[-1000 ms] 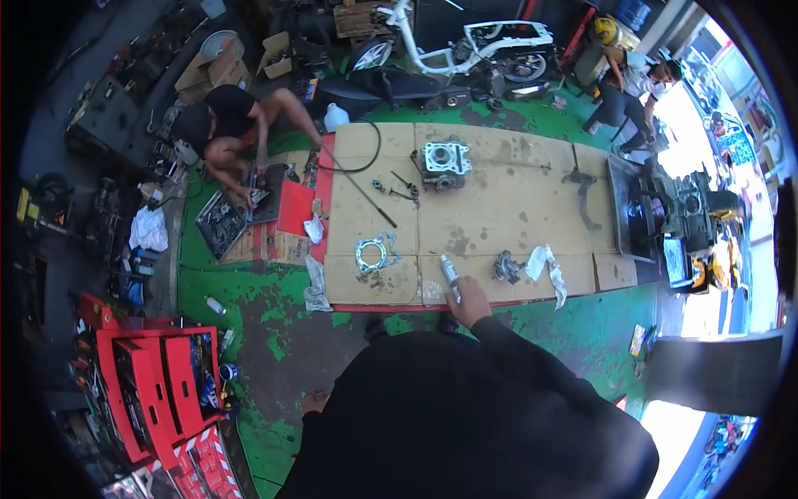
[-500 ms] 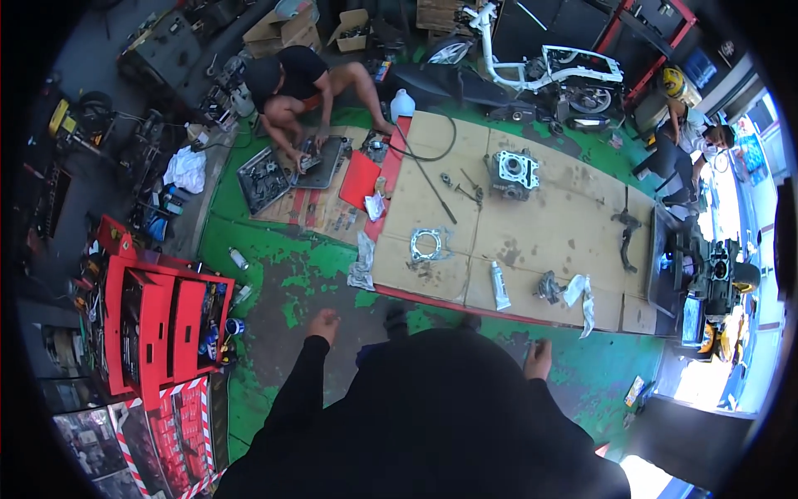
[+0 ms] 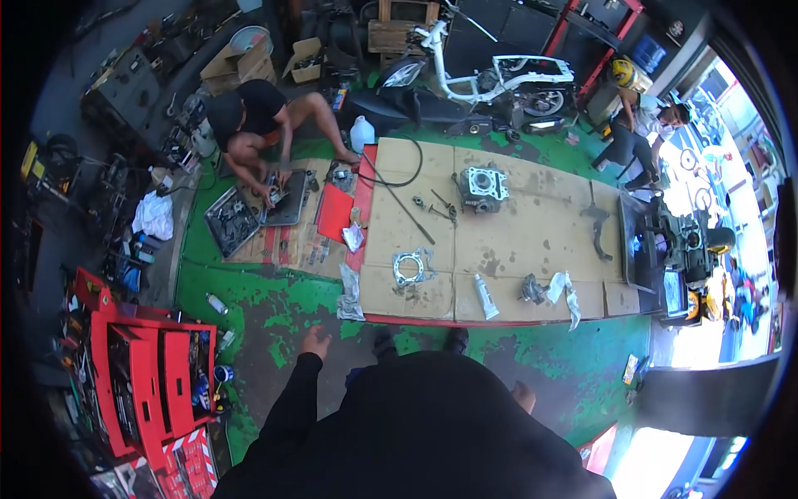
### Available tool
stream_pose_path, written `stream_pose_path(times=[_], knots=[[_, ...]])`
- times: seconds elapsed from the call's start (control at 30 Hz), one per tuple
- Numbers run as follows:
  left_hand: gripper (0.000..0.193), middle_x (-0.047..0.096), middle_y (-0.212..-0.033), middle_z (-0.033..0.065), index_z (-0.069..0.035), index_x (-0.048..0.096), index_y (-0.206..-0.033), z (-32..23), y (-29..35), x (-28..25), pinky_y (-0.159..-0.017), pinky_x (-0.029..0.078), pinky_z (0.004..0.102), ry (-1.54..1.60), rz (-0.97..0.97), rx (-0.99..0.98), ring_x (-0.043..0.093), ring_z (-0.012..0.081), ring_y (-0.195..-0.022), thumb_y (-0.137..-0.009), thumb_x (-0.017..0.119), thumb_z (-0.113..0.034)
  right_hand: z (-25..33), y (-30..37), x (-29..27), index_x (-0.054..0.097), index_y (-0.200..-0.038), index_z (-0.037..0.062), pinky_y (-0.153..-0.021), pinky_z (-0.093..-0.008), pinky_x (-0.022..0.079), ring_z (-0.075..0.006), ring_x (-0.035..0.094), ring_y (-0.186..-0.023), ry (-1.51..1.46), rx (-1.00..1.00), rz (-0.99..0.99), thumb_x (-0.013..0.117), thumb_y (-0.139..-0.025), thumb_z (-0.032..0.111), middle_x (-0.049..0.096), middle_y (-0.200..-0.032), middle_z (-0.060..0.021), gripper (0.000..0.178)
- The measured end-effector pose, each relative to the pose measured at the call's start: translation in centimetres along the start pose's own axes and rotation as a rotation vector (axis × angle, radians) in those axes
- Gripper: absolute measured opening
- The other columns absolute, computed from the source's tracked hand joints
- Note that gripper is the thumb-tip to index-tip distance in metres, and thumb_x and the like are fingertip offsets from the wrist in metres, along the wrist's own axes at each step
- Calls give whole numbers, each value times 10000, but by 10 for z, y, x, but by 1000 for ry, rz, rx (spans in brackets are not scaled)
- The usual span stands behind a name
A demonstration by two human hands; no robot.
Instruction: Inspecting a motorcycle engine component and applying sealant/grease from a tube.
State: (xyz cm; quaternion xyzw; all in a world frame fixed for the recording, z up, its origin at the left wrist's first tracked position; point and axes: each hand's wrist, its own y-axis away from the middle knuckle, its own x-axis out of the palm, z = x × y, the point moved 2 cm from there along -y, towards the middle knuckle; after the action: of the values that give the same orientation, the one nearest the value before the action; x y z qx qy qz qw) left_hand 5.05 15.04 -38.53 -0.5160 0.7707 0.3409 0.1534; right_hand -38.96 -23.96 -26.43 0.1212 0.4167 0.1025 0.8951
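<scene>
My left hand (image 3: 314, 343) hangs over the floor at my left side, fingers loosely apart, holding nothing. My right hand (image 3: 524, 397) is low by my right side, partly hidden by my body; its visible fingers look loose and nothing shows in them. Ahead of both hands lies a cardboard-covered work surface (image 3: 532, 241). A sealant-like tube (image 3: 485, 297), a small dark metal part (image 3: 532, 289) and crumpled white paper (image 3: 565, 295) lie along its near edge. Farther in are a metal gasket (image 3: 408, 268) and an engine cylinder block (image 3: 483, 190).
A red tool cabinet (image 3: 158, 374) with drawers pulled out stands at left. Beyond it a person (image 3: 262, 125) crouches, handling parts over black trays (image 3: 233, 220). A white motorcycle frame (image 3: 465, 83) stands at the back. Another person (image 3: 636, 137) sits at far right, near an engine (image 3: 686, 241).
The view has swung, so the surroundings sit farther left in the picture. My right hand has drawn back, more covered by my body. The left stays low and empty.
</scene>
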Motion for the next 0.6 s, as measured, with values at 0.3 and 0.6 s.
stream_pose_path(times=[0.3,0.6], knots=[[399,653,-1042,141,-55,597,-1160,-52,-42,-9,-772,502,380,31,95,128,619,262,-817,-818,719,-220,-9,17,18,712,-815,-6,-607,-415,488,-313,621,-601,370,-35,79,634,-840,301,658,-646,-144,318],[358,646,-991,123,-62,605,-1107,-325,-94,88,-724,483,361,146,412,534,606,240,-773,-820,723,-240,2,-13,50,695,-950,24,-697,-444,513,-389,662,-770,229,-33,39,626,-815,344,708,-842,-174,355]])
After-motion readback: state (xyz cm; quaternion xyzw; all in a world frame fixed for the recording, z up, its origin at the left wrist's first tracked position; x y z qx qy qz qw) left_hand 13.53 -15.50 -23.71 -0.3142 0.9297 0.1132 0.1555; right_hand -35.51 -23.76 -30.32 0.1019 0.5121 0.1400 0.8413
